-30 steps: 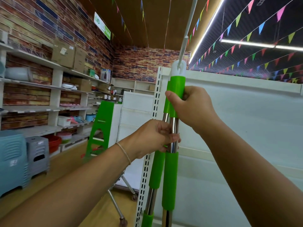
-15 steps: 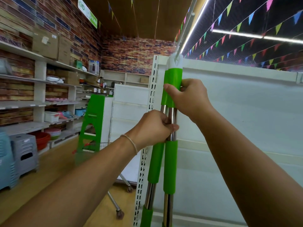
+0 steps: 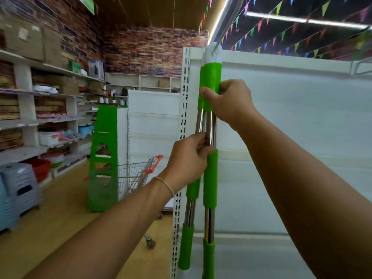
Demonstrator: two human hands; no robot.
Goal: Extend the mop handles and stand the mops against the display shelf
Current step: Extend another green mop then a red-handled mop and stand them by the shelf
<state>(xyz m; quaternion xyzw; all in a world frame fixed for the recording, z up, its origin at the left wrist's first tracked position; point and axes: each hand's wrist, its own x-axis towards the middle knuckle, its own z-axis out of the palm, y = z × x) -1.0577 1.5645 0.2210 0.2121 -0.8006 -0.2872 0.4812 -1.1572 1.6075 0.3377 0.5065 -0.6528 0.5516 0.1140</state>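
With both mop handles [image 3: 209, 129] upright against the display shelf [image 3: 281, 109], right hand [image 3: 229, 101] clenches the grippy green sleeve, left hand [image 3: 187, 160] pinches slick, rigid chrome tube.

There are 2 mop handles [image 3: 209, 178], side by side and upright, close against the white display shelf [image 3: 291, 121]. On the front handle I count 3 green sleeves [image 3: 210, 179]; on the back one also 3 are visible. 2 hands are in view: the left hand [image 3: 188, 158] and the right hand [image 3: 231, 101], each closed on the handles. The left wrist wears 1 thin band [image 3: 165, 185]. There is 1 shopping cart [image 3: 138, 174] and 1 green stand [image 3: 103, 158] beside it. At the far left stand 2 grey plastic stools [image 3: 18, 190]. On the top wall shelf there are 2 cardboard boxes [image 3: 32, 41]. The goods on the wall shelves are too blurred to count.
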